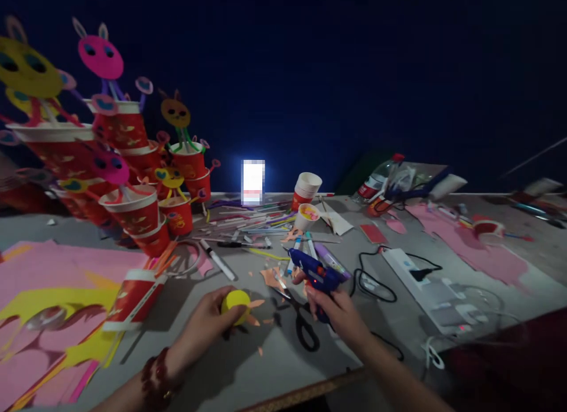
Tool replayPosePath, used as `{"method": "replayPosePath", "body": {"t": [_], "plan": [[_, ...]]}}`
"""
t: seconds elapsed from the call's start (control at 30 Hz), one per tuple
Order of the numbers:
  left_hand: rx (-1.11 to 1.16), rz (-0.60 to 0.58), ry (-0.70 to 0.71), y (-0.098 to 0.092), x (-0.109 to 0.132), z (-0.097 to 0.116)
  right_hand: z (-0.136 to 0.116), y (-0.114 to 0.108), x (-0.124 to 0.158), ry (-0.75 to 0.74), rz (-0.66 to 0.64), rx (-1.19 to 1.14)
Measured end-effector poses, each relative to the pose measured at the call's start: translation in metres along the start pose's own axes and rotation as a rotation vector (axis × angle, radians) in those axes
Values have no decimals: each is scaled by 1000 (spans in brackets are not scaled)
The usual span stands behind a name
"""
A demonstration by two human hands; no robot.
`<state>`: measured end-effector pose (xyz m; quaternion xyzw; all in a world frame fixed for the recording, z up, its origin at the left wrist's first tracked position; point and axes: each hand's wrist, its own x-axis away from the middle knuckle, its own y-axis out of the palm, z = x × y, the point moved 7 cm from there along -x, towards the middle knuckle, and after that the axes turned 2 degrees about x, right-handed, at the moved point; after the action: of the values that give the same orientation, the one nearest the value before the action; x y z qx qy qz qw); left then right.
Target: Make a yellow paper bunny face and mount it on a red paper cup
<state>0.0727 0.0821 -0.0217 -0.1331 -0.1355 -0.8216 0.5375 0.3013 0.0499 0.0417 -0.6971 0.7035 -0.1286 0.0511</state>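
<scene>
Near the front of the grey table, my left hand (pixel 212 317) pinches a yellow paper disc (pixel 235 306) between thumb and fingers. Two small peach paper ears (pixel 253 311) stick out from the disc's right side. My right hand (pixel 334 309) is wrapped round the handle of a dark blue glue gun (pixel 316 269), whose nozzle points up and left. A small red light glows on the gun. Black-handled scissors (pixel 305 329) lie on the table between my hands, their blades by peach paper scraps (pixel 269 276). Part of the handle is hidden by my right fingers.
Stacked red paper cups (pixel 142 217) with bunny-faced figures stand at left, above pink and yellow paper sheets (pixel 53 317). Markers (pixel 217 260) and pipe cleaners (pixel 257 220) lie mid-table. At right are a white power strip (pixel 414 288), cables, a bottle (pixel 376 179) and pink paper (pixel 469 241).
</scene>
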Motion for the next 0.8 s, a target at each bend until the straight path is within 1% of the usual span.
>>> {"method": "replayPosePath", "body": {"t": [0.1, 0.2, 0.3, 0.37, 0.5, 0.6, 0.67, 0.8], "plan": [[35, -33, 21, 3, 2, 4, 8, -3, -5, 26, 47, 30], [66, -85, 119, 9, 8, 17, 7, 4, -5, -19, 62, 86], [70, -126, 249, 14, 13, 30, -4, 20, -7, -104, 43, 51], [66, -163, 306, 17, 15, 35, -8, 37, -10, -115, -19, -44], [47, -197, 374, 17, 17, 40, -8, 72, -15, -2, -165, -293], [10, -199, 448, 16, 22, 45, -8, 93, -13, 71, -249, -477], [-6, -184, 473, 15, 25, 48, -8, 100, -12, 109, -263, -575], [5, -169, 465, 19, 29, 50, -3, 106, -9, 195, -199, -693]]}}
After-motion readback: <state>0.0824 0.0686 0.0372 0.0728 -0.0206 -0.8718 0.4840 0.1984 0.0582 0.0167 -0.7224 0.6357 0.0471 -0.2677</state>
